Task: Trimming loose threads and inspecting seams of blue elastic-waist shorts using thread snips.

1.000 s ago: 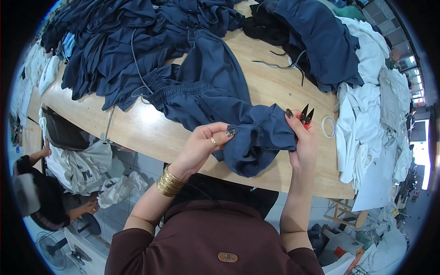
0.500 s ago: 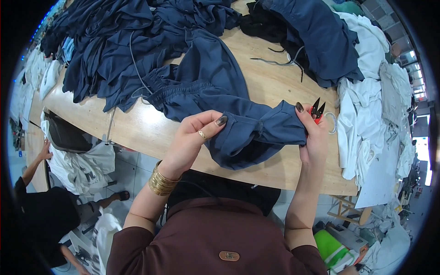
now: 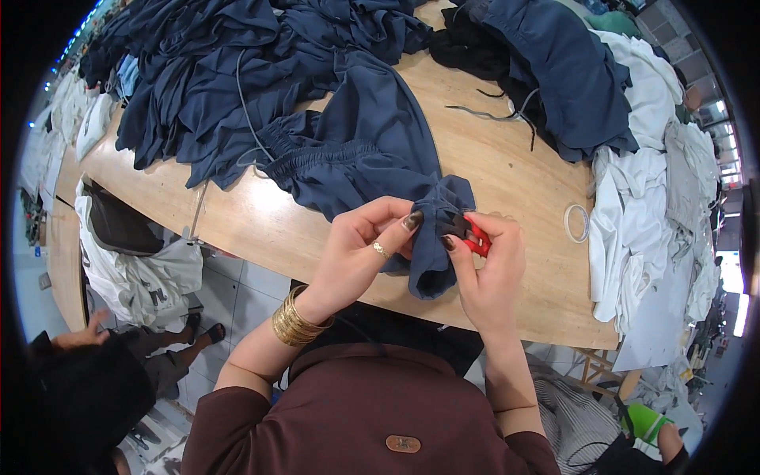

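Note:
A navy garment with a gathered elastic waist (image 3: 332,162), probably trousers, stretches across the table toward me. My left hand (image 3: 360,257) is closed, pinching a folded, seamed end of it between thumb and fingers. Held in my right hand (image 3: 495,269) is a pair of thread snips (image 3: 480,237) with red handles. Their black blades lie against the seam, right beside my left thumb; whether they are open or closed on a thread is too small to tell. A thin grey drawstring (image 3: 242,95) trails from the waist.
Navy garments are heaped (image 3: 198,87) at the far left, with another navy piece (image 3: 562,71) over black cloth at the far right. White garments (image 3: 625,229) hang along the right edge near a tape roll (image 3: 576,223). People stand at lower left (image 3: 87,388) and lower right.
My right hand has moved left, bringing the snips from pointing upward to the fabric beside my left thumb. The cloth, earlier stretched between both hands, is now bunched. The person at left has shifted.

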`<state>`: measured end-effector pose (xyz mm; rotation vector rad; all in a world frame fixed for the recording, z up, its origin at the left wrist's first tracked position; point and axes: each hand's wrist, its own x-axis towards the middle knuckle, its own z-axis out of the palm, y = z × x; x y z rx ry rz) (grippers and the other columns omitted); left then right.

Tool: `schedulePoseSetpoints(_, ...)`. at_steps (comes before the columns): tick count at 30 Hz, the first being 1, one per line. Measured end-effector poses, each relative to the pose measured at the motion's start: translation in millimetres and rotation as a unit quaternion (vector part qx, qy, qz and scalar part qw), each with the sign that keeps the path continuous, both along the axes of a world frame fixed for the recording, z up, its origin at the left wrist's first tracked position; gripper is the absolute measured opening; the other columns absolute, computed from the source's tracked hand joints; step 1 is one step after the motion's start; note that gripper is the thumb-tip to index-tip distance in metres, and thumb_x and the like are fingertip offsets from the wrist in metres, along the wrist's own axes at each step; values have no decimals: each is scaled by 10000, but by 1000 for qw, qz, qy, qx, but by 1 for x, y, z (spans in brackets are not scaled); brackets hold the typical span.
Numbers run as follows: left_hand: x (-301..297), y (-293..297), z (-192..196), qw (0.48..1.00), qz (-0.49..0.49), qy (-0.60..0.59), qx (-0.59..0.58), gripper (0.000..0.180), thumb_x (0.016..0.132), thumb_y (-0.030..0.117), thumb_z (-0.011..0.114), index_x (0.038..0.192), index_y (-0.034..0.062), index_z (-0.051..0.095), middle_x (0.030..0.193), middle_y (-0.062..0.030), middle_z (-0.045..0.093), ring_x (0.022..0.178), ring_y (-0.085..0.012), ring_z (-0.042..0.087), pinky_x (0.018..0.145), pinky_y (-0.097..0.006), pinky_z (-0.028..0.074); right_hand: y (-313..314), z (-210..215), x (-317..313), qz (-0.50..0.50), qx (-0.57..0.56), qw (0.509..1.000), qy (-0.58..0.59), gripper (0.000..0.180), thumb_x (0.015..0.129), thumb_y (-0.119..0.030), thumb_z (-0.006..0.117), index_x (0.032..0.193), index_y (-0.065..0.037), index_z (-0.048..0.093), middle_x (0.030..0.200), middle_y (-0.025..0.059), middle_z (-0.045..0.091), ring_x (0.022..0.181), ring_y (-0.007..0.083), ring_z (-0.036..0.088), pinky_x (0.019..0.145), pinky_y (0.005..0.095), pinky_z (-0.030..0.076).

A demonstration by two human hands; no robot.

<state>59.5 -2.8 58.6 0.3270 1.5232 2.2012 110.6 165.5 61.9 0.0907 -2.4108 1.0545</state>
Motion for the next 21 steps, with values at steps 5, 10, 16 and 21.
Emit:
schedulePoseSetpoints(5, 3, 0, 3, 1000, 9, 5, -2, 199, 942, 134, 550, 1038, -33, 601, 860, -30, 649, 741, -68, 598, 689, -209, 480, -5, 1, 3, -51, 15, 998, 13, 232, 765, -145, 735, 916, -50, 586, 801, 53, 614, 693, 210, 546, 656, 322, 366)
schedulePoseSetpoints(10, 3, -2, 0, 1000, -9, 15, 10, 246, 957, 100, 512, 1134, -64, 561, 986, -66, 648, 869, -84, 609, 799, -243, 518, -10, 1, 3, -52, 58, 996, 39, 250, 761, -162, 744, 926, -54, 591, 798, 52, 609, 685, 200, 536, 639, 327, 345)
schedulePoseSetpoints(16, 5, -1, -1, 999, 0, 35, 10, 242, 955, 84, 513, 1139, -66, 560, 994, -70, 647, 883, -82, 604, 815, -241, 512, -11, 2, 1, -64, 76, 994, 43, 241, 755, -167, 747, 911, -63, 595, 805, 41, 617, 672, 198, 523, 628, 328, 335)
schedulePoseSetpoints(21, 6, 0, -1, 999, 10, 35, 0, 236, 950, 86, 527, 1126, -66, 569, 991, -61, 647, 884, -76, 598, 799, -224, 502, -11, 4, 1, -65, 86, 994, 34, 239, 753, -167, 746, 910, -65, 598, 804, 30, 616, 674, 196, 524, 631, 326, 335)
